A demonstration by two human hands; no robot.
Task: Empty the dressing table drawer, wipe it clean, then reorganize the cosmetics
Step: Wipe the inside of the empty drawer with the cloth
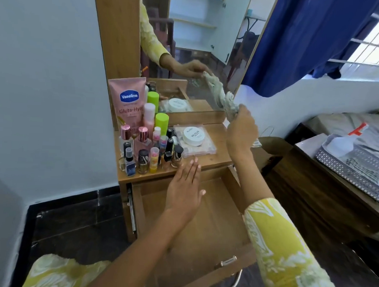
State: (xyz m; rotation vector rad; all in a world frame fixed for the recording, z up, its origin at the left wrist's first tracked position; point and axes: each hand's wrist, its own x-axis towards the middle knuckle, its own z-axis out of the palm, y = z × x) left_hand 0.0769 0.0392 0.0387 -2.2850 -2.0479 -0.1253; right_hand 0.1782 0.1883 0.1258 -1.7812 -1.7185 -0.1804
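Note:
The wooden drawer (204,233) is pulled out below the dressing table top (214,159) and holds nothing. My left hand (186,186) hovers flat and open over the drawer's back edge, fingers toward the tabletop. My right hand (241,132) is raised near the mirror, shut on a crumpled pale cloth (226,103). On the tabletop stand a pink Vaseline tube (126,101), green-capped bottles (161,121), perfume bottles (142,138), several small nail polish bottles (153,158) and a clear case with a white round jar (194,136) on it.
The mirror (199,46) behind the table reflects my arm and the cloth. A dark wooden table at the right carries a patterned tray (354,172) with a white spray bottle (345,142). A blue curtain (308,40) hangs at the window. Dark floor lies to the left.

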